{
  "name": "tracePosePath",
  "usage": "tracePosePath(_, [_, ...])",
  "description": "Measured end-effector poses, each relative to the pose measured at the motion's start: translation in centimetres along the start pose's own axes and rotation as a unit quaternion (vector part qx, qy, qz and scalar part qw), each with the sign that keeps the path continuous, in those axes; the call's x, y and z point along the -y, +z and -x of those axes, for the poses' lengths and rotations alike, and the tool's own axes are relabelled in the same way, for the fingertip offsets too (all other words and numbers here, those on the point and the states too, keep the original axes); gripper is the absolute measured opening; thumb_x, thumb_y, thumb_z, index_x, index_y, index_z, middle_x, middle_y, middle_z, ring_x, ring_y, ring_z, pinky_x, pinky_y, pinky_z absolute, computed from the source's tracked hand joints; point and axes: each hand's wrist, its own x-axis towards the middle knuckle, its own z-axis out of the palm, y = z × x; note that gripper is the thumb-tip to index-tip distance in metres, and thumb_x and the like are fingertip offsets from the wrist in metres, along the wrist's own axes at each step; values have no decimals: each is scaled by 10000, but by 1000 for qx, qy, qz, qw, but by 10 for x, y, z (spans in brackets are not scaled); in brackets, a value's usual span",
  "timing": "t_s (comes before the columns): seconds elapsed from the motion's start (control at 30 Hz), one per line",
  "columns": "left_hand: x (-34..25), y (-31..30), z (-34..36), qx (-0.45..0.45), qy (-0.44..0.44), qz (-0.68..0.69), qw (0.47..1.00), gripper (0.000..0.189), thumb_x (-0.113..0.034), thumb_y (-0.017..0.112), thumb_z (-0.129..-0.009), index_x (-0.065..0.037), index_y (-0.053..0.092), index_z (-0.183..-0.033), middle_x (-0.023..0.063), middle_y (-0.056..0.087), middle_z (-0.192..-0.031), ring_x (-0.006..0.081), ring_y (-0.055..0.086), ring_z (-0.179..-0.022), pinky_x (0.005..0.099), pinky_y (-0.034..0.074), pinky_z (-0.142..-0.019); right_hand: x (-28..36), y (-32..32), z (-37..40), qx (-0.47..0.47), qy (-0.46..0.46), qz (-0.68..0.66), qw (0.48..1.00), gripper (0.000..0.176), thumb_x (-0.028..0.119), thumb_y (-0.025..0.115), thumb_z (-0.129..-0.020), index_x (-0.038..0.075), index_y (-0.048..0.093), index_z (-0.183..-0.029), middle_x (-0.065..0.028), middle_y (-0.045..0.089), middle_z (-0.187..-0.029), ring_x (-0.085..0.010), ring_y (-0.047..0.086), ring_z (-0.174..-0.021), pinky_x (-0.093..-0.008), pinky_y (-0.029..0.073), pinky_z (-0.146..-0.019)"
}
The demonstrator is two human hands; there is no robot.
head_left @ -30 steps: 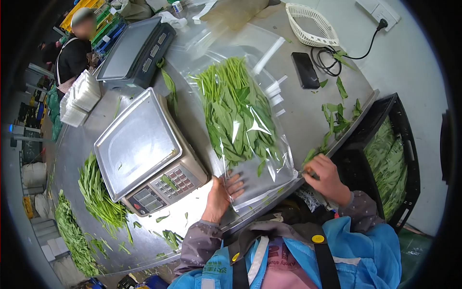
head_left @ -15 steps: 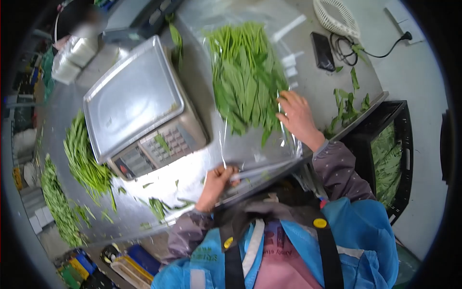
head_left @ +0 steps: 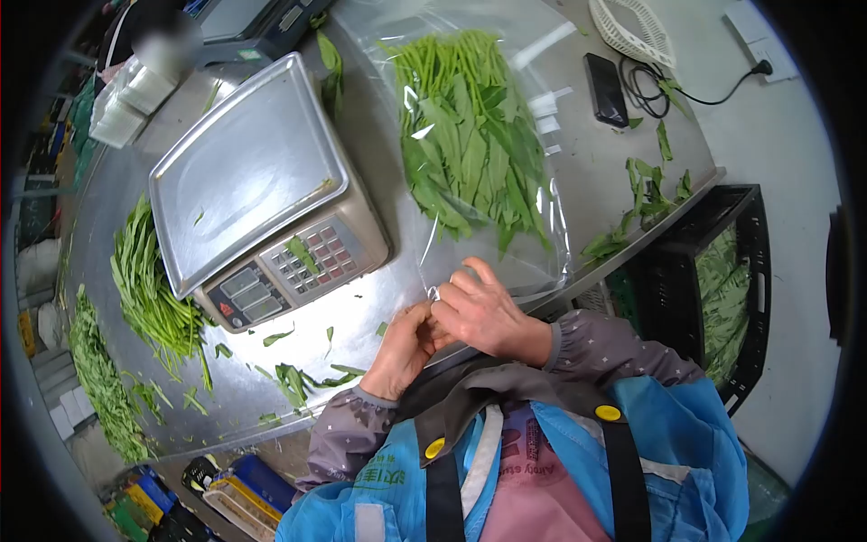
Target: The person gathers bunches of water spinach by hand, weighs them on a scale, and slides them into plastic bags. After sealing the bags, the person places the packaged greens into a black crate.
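Observation:
A clear plastic bag [head_left: 553,257] lies flat on the metal table, with a bunch of leafy greens [head_left: 474,149] inside, stems toward the far end. My left hand [head_left: 399,350] is closed at the bag's near left corner, by the table's front edge. My right hand [head_left: 488,316] meets it there, its fingers pinched on the gathered corner of the film. The fingertips of both hands partly hide each other. To the left of the bag is a weighing scale [head_left: 248,172] with a bare steel pan and a leaf on its keypad.
Bunches of greens [head_left: 153,280] lie left of the scale, with loose leaves [head_left: 293,384] before it. At right are a phone [head_left: 605,90], a cable, a white basket [head_left: 632,32] and a black crate [head_left: 763,271] of greens. Another person [head_left: 149,41] is at the far left.
My right hand has left the bag's right side and come down and left to join my left hand at the near corner. The bag's near edge is now gathered there.

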Motion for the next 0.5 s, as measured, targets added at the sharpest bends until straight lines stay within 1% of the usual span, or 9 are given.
tracePosePath(0.07, [5, -2, -5, -35, 5, -9, 999, 227, -120, 356, -892, -12, 544, -826, 61, 561, -774, 151, 540, -629, 277, 466, -602, -1, 3, 8, 12, 5, 8, 1000, 161, 202, 574, -686, 59, 503, -700, -70, 434, -710, -223, 461, -737, -437, 359, -835])
tracePosePath(0.17, [19, 1, -11, -73, 5, -57, 996, 208, -123, 381, -886, -21, 547, -813, 50, 564, -759, 152, 546, -631, 277, 471, -610, -3, 5, 23, 23, 7, -1, 1000, 196, 231, 595, -701, 59, 502, -706, -69, 435, -713, -226, 459, -720, -414, 376, -809])
tracePosePath(0.2, [23, -2, -12, -36, 18, -100, 994, 192, -140, 420, -886, -11, 561, -859, 58, 583, -777, 158, 575, -674, 282, 486, -642, -5, 1, 33, 19, 10, 15, 1000, 165, 198, 581, -699, 56, 500, -718, -62, 436, -716, -218, 466, -740, -397, 379, -802])
tracePosePath(0.23, [25, 6, -12, -53, 33, -117, 991, 212, -161, 443, -896, 12, 565, -903, 81, 611, -844, 162, 592, -739, 285, 490, -688, -6, -4, 48, 15, 13, 30, 999, 137, 165, 567, -696, 52, 499, -730, -56, 436, -720, -209, 472, -760, -380, 383, -795])
tracePosePath(0.33, [24, -9, -14, -51, 30, -148, 987, 272, -188, 437, -914, 49, 557, -971, 100, 623, -899, 156, 590, -789, 280, 483, -728, -22, -46, 135, 179, 47, 46, 982, 185, 203, 571, -715, 65, 538, -833, -64, 497, -781, -210, 490, -781, -362, 401, -718])
tracePosePath(0.37, [21, -22, -16, -9, 47, -273, 961, 276, -181, 451, -912, 57, 535, -1024, 106, 618, -940, 159, 589, -820, 281, 479, -746, -22, -64, 171, 352, 127, 27, 927, 147, 175, 541, -735, 70, 562, -836, -80, 539, -813, -222, 512, -794, -353, 405, -722])
tracePosePath(0.4, [17, -33, -14, 33, 63, -392, 917, 294, -174, 465, -911, 64, 514, -1077, 112, 613, -981, 161, 588, -852, 281, 475, -763, -24, -69, 234, 400, 146, 24, 905, 102, 149, 523, -731, 74, 585, -761, -106, 566, -791, -258, 558, -760, -391, 430, -671])
tracePosePath(0.43, [9, -36, -10, 35, 63, -393, 917, 294, -174, 465, -911, 64, 514, -1077, 112, 613, -981, 161, 588, -852, 281, 475, -763, -28, -78, 304, 543, 174, -20, 821, 100, 129, 523, -726, 74, 594, -684, -127, 590, -728, -295, 602, -706, -427, 460, -612])
tracePosePath(0.5, [-6, -37, -4, 57, 72, -498, 863, 379, -97, 543, -866, 48, 431, -1198, 116, 593, -1022, 164, 587, -868, 280, 479, -758, -29, -78, 409, 624, 212, -5, 752, 106, 129, 531, -713, 70, 581, -640, -137, 585, -660, -306, 618, -672, -435, 479, -571])
